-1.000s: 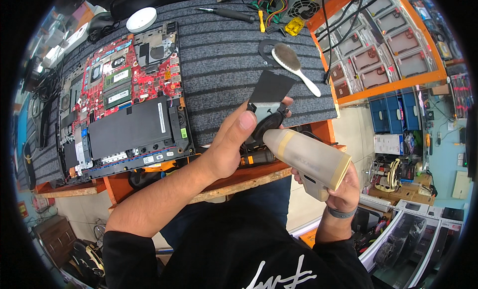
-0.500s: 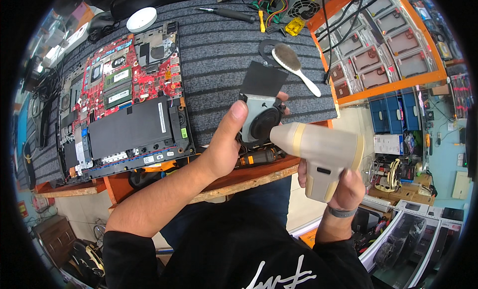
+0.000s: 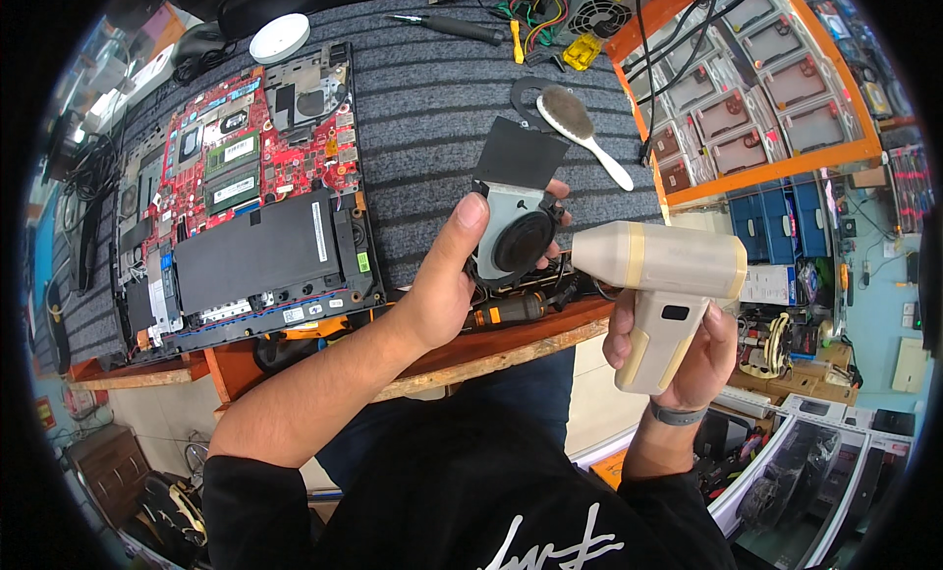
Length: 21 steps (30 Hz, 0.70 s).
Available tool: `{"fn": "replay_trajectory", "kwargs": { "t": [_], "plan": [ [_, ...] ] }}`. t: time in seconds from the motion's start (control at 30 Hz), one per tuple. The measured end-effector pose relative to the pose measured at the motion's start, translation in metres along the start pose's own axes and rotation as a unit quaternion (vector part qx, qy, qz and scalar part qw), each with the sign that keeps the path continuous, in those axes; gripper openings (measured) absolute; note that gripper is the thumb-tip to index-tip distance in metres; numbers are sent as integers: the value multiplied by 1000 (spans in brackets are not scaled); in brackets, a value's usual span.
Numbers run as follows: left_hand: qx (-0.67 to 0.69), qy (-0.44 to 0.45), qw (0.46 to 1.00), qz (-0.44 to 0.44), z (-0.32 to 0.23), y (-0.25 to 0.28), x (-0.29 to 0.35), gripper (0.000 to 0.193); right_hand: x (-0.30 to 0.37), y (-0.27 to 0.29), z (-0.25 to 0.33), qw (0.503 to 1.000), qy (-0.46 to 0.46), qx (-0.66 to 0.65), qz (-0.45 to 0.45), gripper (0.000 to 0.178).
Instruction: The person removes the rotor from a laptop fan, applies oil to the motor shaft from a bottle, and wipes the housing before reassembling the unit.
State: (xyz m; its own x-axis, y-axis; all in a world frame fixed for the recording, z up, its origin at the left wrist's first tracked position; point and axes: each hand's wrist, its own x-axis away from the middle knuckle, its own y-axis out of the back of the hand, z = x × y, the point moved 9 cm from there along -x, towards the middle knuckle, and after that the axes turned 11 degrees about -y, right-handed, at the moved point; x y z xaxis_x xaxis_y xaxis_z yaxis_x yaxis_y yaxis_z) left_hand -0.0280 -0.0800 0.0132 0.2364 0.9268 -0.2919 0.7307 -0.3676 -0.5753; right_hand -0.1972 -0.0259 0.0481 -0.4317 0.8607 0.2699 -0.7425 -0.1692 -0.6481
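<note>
My left hand (image 3: 454,265) grips a laptop cooling fan (image 3: 523,238) by its sides, thumb on the near side and fingertips showing behind its right edge. A round black rotor faces up in its grey housing, and a black flap (image 3: 522,154) extends from the top. Wrapped round the handle of a beige handheld air blower (image 3: 678,259) is my right hand (image 3: 699,349). The blower's tapered nozzle points left at the fan, a small gap away. On the left of the bench lies an opened laptop (image 3: 255,167) with a red circuit board and a black battery.
A white-handled brush (image 3: 584,133) lies on the ridged grey mat (image 3: 422,98). Farther back are a dark pen-like tool (image 3: 450,28), a white round lid (image 3: 280,38) and coloured wires (image 3: 538,25). Screwdrivers (image 3: 511,312) sit under the bench's front edge; an orange-framed case (image 3: 756,88) stands right.
The blower has moved right and slightly up, away from the fan, and its barrel is now more level. My left hand and the fan stay nearly in place.
</note>
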Motion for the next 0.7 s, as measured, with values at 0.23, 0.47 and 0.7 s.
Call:
{"fn": "replay_trajectory", "kwargs": {
  "t": [0.23, 0.47, 0.7],
  "plan": [
    [24, -1, 1000, -1, 1, -2, 2, 76, -1, 4, 0, 1000, 6, -15, 7, 71],
    [12, 3, 1000, 11, 0, -4, 3, 78, -4, 7, -4, 1000, -10, -18, 2, 67],
    [-38, 3, 999, 32, -1, -5, 3, 84, -4, 8, -3, 1000, -4, -26, 9, 67]
  ]
}}
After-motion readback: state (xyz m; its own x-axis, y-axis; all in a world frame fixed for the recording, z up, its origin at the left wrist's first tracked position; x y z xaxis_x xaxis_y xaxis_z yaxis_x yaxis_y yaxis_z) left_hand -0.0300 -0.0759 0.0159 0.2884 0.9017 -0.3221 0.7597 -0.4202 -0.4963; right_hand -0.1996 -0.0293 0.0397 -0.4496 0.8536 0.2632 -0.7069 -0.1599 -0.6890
